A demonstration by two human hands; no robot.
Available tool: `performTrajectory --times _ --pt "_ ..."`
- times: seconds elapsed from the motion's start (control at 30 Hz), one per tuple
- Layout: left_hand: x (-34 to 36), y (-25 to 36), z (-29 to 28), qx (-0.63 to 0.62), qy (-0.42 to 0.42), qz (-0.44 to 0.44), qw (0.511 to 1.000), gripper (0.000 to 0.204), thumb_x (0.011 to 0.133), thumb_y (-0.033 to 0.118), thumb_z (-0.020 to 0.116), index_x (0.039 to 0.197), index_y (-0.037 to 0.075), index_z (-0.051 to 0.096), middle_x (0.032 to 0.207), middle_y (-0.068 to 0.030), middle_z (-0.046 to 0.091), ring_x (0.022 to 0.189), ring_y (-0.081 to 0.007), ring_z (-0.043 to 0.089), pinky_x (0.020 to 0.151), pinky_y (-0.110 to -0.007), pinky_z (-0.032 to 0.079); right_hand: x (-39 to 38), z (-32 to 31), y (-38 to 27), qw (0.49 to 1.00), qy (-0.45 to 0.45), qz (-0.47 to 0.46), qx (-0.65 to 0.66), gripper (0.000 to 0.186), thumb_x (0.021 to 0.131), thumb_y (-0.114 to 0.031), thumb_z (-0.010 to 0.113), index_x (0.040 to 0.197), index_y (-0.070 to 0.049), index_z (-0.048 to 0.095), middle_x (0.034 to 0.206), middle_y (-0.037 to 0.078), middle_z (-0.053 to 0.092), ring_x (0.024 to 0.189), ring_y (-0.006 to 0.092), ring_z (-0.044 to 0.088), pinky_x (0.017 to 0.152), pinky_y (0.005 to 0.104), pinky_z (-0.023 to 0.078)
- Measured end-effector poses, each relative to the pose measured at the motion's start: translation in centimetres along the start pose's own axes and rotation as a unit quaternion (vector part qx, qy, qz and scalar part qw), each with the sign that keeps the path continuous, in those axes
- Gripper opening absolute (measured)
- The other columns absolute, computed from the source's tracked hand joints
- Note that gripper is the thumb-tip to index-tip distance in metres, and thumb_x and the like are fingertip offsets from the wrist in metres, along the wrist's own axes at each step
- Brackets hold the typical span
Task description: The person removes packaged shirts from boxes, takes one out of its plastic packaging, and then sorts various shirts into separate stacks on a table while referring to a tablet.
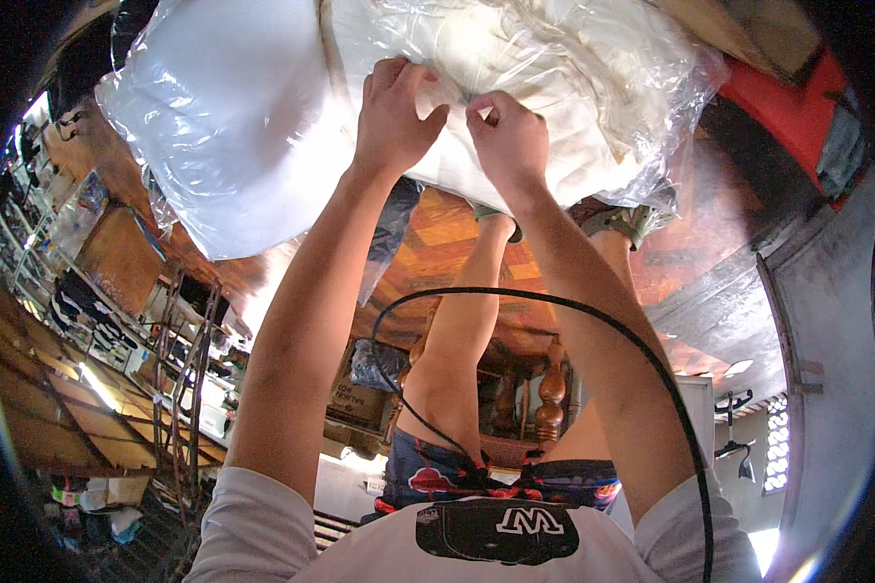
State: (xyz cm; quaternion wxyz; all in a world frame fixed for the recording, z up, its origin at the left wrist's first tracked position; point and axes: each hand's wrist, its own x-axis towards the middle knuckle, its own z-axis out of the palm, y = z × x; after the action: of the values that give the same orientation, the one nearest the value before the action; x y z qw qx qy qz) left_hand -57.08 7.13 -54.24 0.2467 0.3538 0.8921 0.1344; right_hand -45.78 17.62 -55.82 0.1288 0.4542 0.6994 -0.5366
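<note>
A cream, wrinkled padded item [598,97] in clear plastic fills the upper middle, beside a smooth white, plastic-covered bulk [214,117]. My left hand [399,121] rests its bent fingers on the cream item, thumb apart from the index finger. Just to its right, my right hand [506,141] has thumb and index finger drawn into a pinch at the plastic-covered surface; what lies between them is too small to make out.
My legs [457,340] stretch over an orange-brown patterned floor [437,243], with turned wooden posts [549,389] below. A black cable [515,291] loops across me. A red object [768,107] is upper right; cluttered shelves [92,321] and metal bars are left.
</note>
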Motion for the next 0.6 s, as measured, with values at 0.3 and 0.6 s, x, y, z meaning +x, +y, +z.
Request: performTrajectory --times 0.3,0.6 --pt "-0.8 0.0 -0.1 -0.041 -0.015 0.004 0.999 0.036 0.07 0.008 0.071 0.102 0.003 0.056 0.105 -0.0156 0.055 0.101 -0.0325 0.054 0.089 -0.04 0.045 -1.3 2.0 1.5 0.999 0.03 0.022 0.019 0.011 0.08 -0.023 0.063 0.084 -0.015 0.069 0.074 0.009 0.069 0.069 0.0297 0.066 0.067 0.0397 0.052" --pt "-0.9 -0.2 -0.2 -0.036 -0.022 0.008 0.999 0.035 0.071 0.007 0.072 0.102 0.003 0.056 0.103 -0.0148 0.055 0.098 -0.0309 0.055 0.087 -0.038 0.047 -1.7 2.2 1.8 0.998 0.049 0.021 0.03 0.012 0.08 -0.025 0.062 0.082 -0.016 0.07 0.075 0.009 0.068 0.07 0.0295 0.067 0.066 0.0401 0.053"
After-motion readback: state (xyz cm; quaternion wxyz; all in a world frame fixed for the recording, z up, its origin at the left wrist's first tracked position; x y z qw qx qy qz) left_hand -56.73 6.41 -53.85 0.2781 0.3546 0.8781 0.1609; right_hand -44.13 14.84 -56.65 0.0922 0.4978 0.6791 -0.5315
